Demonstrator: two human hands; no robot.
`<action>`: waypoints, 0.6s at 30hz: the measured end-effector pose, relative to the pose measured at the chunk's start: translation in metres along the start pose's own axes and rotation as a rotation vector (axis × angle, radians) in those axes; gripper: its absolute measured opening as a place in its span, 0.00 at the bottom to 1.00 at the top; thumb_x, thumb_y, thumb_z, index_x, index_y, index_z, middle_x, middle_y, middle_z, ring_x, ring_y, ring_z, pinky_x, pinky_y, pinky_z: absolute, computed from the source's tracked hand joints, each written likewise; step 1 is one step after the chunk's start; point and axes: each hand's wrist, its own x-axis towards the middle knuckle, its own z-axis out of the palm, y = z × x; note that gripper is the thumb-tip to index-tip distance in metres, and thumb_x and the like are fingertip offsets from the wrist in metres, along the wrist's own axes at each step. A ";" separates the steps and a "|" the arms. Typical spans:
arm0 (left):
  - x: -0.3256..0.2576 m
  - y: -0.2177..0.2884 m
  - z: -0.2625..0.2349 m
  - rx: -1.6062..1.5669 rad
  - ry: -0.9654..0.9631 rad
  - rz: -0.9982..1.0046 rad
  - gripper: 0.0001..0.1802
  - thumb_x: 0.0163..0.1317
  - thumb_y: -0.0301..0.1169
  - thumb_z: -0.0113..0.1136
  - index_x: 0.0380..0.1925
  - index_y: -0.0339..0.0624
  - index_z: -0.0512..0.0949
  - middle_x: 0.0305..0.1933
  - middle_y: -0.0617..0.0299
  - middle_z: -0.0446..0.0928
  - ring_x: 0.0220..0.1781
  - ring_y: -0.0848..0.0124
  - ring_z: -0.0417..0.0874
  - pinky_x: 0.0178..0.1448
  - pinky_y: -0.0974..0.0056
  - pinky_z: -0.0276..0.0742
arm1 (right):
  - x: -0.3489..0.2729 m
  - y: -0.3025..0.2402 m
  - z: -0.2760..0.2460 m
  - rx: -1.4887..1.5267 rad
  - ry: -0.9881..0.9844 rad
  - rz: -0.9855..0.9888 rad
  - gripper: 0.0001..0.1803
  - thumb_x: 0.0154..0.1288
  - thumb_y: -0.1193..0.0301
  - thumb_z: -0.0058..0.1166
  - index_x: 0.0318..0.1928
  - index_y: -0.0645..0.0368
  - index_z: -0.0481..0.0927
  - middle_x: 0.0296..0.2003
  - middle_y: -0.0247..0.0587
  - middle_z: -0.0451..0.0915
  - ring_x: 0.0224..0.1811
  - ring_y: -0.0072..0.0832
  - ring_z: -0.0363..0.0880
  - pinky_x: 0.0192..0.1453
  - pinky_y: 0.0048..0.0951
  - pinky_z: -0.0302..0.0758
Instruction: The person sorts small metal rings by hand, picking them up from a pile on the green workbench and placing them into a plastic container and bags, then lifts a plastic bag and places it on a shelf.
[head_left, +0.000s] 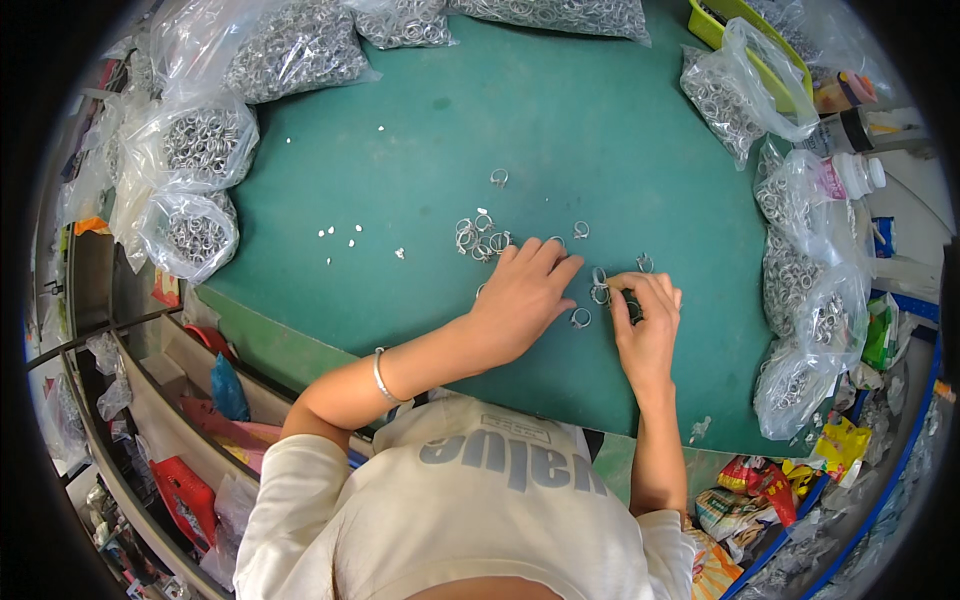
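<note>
Several silver finger rings lie on the green tabletop (430, 170), with a small cluster of rings (482, 238) left of centre. My left hand (522, 295) rests palm down beside that cluster, fingers stretched and slightly curved, with no held thing visible. My right hand (648, 325) has thumb and forefinger drawn together at a silver ring (600, 293); another ring touches or overlaps it. Around the hands sit loose single rings: one ring (581, 318) between them, one ring (581, 230) farther off, and one ring (645, 263) beyond the right fingers.
Clear plastic bags full of rings line the table's left side (200, 140), far edge (300, 50) and right side (795, 270). Small white bits (358, 228) are scattered at left. A yellow-green basket (765, 60) stands far right. Open drawers (160, 350) are at lower left.
</note>
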 end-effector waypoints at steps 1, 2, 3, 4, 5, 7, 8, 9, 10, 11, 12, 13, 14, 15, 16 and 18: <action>0.002 0.002 0.005 0.000 -0.005 -0.013 0.23 0.47 0.28 0.63 0.46 0.38 0.71 0.43 0.56 0.68 0.41 0.60 0.67 0.43 0.60 0.61 | -0.001 0.000 0.000 0.037 0.022 0.062 0.09 0.49 0.81 0.56 0.34 0.59 0.77 0.31 0.35 0.77 0.34 0.32 0.70 0.41 0.30 0.61; 0.003 0.003 0.007 0.000 -0.011 -0.012 0.23 0.47 0.28 0.63 0.46 0.39 0.71 0.42 0.56 0.68 0.41 0.60 0.67 0.43 0.60 0.61 | -0.003 0.001 -0.001 0.075 0.044 0.123 0.10 0.49 0.81 0.56 0.35 0.59 0.77 0.31 0.35 0.77 0.34 0.32 0.70 0.41 0.30 0.61; 0.005 0.004 0.010 0.000 -0.017 -0.011 0.23 0.46 0.28 0.64 0.45 0.39 0.71 0.42 0.56 0.68 0.41 0.60 0.67 0.43 0.60 0.61 | -0.004 0.001 -0.001 0.112 0.066 0.184 0.10 0.49 0.81 0.56 0.35 0.59 0.76 0.31 0.35 0.77 0.34 0.32 0.70 0.41 0.30 0.61; 0.007 0.005 0.013 0.001 -0.022 -0.010 0.23 0.46 0.28 0.64 0.45 0.39 0.71 0.41 0.56 0.68 0.41 0.60 0.67 0.43 0.60 0.61 | -0.005 0.001 -0.003 0.038 0.080 0.145 0.11 0.49 0.81 0.55 0.37 0.59 0.76 0.32 0.35 0.77 0.35 0.34 0.70 0.42 0.30 0.62; 0.009 0.005 0.017 0.010 -0.035 0.005 0.22 0.46 0.28 0.64 0.43 0.39 0.71 0.41 0.56 0.68 0.41 0.61 0.67 0.42 0.60 0.60 | -0.005 0.001 -0.004 0.021 0.070 0.119 0.12 0.49 0.81 0.56 0.37 0.59 0.76 0.33 0.35 0.77 0.36 0.34 0.70 0.42 0.31 0.62; 0.013 0.006 0.024 0.036 -0.058 0.032 0.19 0.47 0.28 0.63 0.41 0.39 0.71 0.39 0.57 0.67 0.42 0.61 0.67 0.42 0.61 0.60 | -0.005 -0.001 -0.004 -0.004 0.050 0.063 0.12 0.49 0.80 0.57 0.37 0.59 0.76 0.33 0.35 0.76 0.37 0.34 0.69 0.43 0.32 0.61; 0.014 0.006 0.027 0.067 -0.071 0.048 0.17 0.48 0.28 0.62 0.40 0.39 0.71 0.38 0.57 0.67 0.41 0.61 0.67 0.42 0.61 0.60 | -0.005 -0.005 -0.005 -0.066 0.020 0.039 0.12 0.49 0.79 0.57 0.36 0.59 0.76 0.33 0.34 0.76 0.37 0.34 0.69 0.44 0.32 0.60; 0.016 0.004 0.029 0.102 -0.086 0.064 0.16 0.48 0.27 0.61 0.39 0.40 0.72 0.37 0.58 0.67 0.41 0.61 0.68 0.41 0.61 0.60 | -0.004 -0.009 -0.006 -0.124 -0.006 0.015 0.11 0.49 0.79 0.58 0.36 0.58 0.76 0.33 0.34 0.75 0.38 0.34 0.69 0.45 0.33 0.60; 0.015 0.003 0.028 0.138 -0.100 0.078 0.14 0.49 0.27 0.61 0.37 0.40 0.72 0.36 0.58 0.67 0.41 0.61 0.68 0.41 0.61 0.60 | -0.003 -0.013 -0.005 -0.181 -0.033 -0.012 0.11 0.48 0.78 0.58 0.35 0.58 0.76 0.33 0.34 0.75 0.38 0.34 0.68 0.45 0.33 0.59; 0.012 0.002 0.025 0.132 -0.087 0.067 0.13 0.50 0.26 0.60 0.36 0.40 0.72 0.36 0.58 0.67 0.41 0.61 0.68 0.41 0.61 0.60 | -0.004 -0.013 -0.003 -0.202 -0.047 -0.034 0.11 0.48 0.77 0.58 0.35 0.58 0.76 0.34 0.34 0.74 0.38 0.34 0.68 0.45 0.34 0.58; 0.007 0.002 0.022 0.124 -0.076 0.060 0.11 0.50 0.26 0.59 0.36 0.39 0.73 0.36 0.58 0.68 0.41 0.61 0.68 0.41 0.60 0.61 | -0.007 -0.010 -0.001 -0.225 -0.057 -0.053 0.11 0.48 0.76 0.59 0.35 0.58 0.76 0.34 0.33 0.74 0.39 0.33 0.68 0.46 0.34 0.58; 0.004 0.001 0.018 0.116 -0.066 0.054 0.10 0.51 0.25 0.58 0.35 0.39 0.73 0.35 0.58 0.68 0.40 0.61 0.69 0.41 0.60 0.61 | -0.008 -0.009 0.001 -0.248 -0.068 -0.071 0.10 0.48 0.76 0.59 0.34 0.58 0.76 0.34 0.33 0.73 0.39 0.33 0.67 0.46 0.35 0.57; 0.001 -0.002 0.014 0.091 -0.021 0.030 0.09 0.51 0.25 0.58 0.34 0.39 0.74 0.35 0.58 0.68 0.40 0.61 0.69 0.41 0.60 0.62 | -0.006 -0.009 0.003 -0.240 -0.054 -0.081 0.10 0.48 0.76 0.59 0.34 0.58 0.76 0.34 0.33 0.73 0.39 0.33 0.67 0.46 0.34 0.58; -0.002 -0.006 0.013 0.058 0.025 0.008 0.08 0.51 0.25 0.58 0.33 0.38 0.74 0.34 0.57 0.69 0.39 0.60 0.69 0.41 0.60 0.63 | -0.007 -0.008 0.004 -0.239 -0.045 -0.088 0.09 0.48 0.76 0.59 0.33 0.58 0.76 0.35 0.33 0.73 0.39 0.33 0.67 0.46 0.34 0.58; -0.006 -0.009 0.011 0.026 0.070 -0.013 0.07 0.51 0.24 0.58 0.32 0.38 0.74 0.34 0.57 0.69 0.38 0.60 0.70 0.41 0.60 0.64 | -0.007 -0.008 0.005 -0.238 -0.035 -0.095 0.09 0.48 0.76 0.59 0.33 0.58 0.76 0.35 0.34 0.73 0.40 0.33 0.67 0.46 0.34 0.58; -0.013 -0.012 0.001 0.056 0.109 -0.089 0.07 0.51 0.24 0.57 0.32 0.37 0.74 0.33 0.57 0.69 0.38 0.60 0.70 0.41 0.60 0.65 | -0.011 -0.008 0.006 -0.165 -0.007 -0.052 0.08 0.48 0.76 0.59 0.32 0.58 0.76 0.36 0.34 0.73 0.40 0.33 0.67 0.45 0.34 0.58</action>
